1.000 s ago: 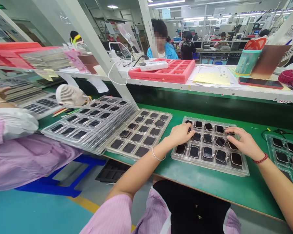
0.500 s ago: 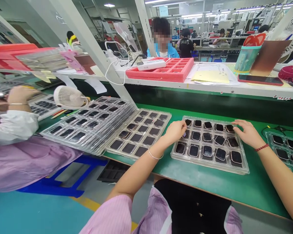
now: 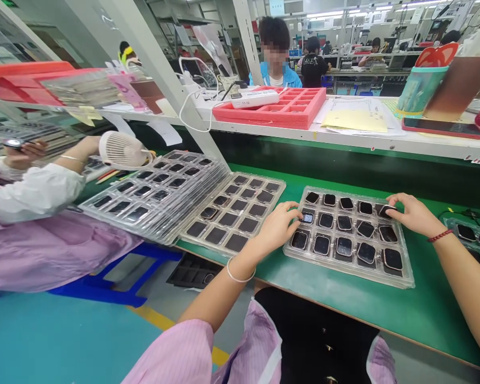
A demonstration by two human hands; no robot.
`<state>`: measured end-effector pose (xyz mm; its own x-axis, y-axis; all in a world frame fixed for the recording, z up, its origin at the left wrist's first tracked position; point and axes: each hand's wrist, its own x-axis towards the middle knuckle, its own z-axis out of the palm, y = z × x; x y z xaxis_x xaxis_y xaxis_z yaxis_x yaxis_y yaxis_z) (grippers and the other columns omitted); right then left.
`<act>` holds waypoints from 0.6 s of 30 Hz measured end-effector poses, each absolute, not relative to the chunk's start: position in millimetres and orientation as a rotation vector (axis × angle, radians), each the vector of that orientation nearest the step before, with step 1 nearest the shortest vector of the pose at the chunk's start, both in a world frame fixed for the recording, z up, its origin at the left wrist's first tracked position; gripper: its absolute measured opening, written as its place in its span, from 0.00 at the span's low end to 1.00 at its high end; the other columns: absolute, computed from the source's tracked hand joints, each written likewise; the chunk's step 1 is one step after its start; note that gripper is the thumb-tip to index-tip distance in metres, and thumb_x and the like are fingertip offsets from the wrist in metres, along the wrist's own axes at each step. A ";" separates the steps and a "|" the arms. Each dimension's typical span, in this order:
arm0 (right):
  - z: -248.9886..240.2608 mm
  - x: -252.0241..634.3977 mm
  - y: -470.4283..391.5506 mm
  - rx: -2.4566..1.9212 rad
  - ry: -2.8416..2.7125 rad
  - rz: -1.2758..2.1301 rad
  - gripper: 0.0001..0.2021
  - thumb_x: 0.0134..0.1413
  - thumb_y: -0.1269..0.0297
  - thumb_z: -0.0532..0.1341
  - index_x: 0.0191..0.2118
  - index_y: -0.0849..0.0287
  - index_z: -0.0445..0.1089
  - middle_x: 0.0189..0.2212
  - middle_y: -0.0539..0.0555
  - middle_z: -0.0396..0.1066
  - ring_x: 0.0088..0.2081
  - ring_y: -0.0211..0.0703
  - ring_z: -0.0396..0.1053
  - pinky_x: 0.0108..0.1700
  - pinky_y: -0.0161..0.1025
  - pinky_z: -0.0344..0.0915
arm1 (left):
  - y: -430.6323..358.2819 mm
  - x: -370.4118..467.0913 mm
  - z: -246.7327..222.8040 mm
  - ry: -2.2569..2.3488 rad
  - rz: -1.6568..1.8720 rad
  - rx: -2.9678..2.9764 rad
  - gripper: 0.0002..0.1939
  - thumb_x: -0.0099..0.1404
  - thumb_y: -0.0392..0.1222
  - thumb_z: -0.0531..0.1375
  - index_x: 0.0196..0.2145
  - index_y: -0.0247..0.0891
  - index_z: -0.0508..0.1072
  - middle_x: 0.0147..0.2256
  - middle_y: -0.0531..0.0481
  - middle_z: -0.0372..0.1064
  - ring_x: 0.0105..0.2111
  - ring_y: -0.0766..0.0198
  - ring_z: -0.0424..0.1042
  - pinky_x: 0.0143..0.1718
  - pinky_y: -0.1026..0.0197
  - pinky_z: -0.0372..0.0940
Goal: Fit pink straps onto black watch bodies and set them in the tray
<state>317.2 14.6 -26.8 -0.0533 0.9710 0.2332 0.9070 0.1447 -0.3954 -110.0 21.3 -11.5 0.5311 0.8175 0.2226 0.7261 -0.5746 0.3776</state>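
A clear plastic tray (image 3: 348, 269) on the green bench holds rows of square smartwatch bodies with dark screens. At its left edge is my left hand (image 3: 279, 225), fingers parted and slightly bent. Its fingertips are beside a smartwatch (image 3: 307, 218) that shows a pale, patterned square on its face. My right hand (image 3: 415, 213) reaches over the far right corner. Thumb and finger there pinch a dark smartwatch (image 3: 384, 211), which looks tilted in its compartment.
Left of my tray lie another clear tray (image 3: 242, 217) of dark squares and a tall tray stack (image 3: 148, 192). Another tray (image 3: 468, 232) is at far right. A white fan (image 3: 122, 149) stands near a co-worker's arm (image 3: 70, 160). The shelf (image 3: 344, 137) carries a red foam tray (image 3: 272, 109).
My left fingers have loosened; the smartwatch beside them now lies flatter, its pale square showing. My right fingers have closed on the corner smartwatch, which has tilted. The co-worker's arm has shifted.
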 end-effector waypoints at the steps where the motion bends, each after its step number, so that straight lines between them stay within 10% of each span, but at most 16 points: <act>1: -21.0 315.6 9.5 -1.799 -1.941 0.256 0.12 0.53 0.51 0.59 0.34 0.54 0.65 0.40 0.57 0.75 0.41 0.57 0.72 0.44 0.53 0.69 | 15.4 -114.5 -11.6 1.280 0.536 2.540 0.09 0.69 0.38 0.55 0.42 0.39 0.75 0.59 0.41 0.62 0.61 0.49 0.62 0.60 0.44 0.62; 8: -2.3 307.9 -21.1 -1.725 -1.987 0.745 0.18 0.56 0.46 0.61 0.44 0.54 0.72 0.42 0.57 0.76 0.43 0.56 0.75 0.43 0.48 0.72 | 2.6 -122.9 -8.6 1.172 0.385 2.538 0.11 0.69 0.42 0.58 0.46 0.37 0.74 0.65 0.37 0.55 0.66 0.46 0.56 0.64 0.42 0.59; 18: -4.1 301.7 -29.6 -1.775 -2.290 0.526 0.17 0.58 0.51 0.57 0.46 0.52 0.76 0.44 0.56 0.78 0.38 0.57 0.76 0.37 0.51 0.74 | 52.3 -84.7 2.8 1.260 0.230 2.718 0.10 0.68 0.40 0.59 0.45 0.37 0.75 0.65 0.38 0.56 0.67 0.43 0.53 0.63 0.40 0.55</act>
<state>301.7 -29.6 -4.1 -0.2613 0.9633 -0.0612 0.8934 0.2174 -0.3931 -84.7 52.3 2.8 0.6382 0.7656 0.0809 0.7447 -0.6406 0.1873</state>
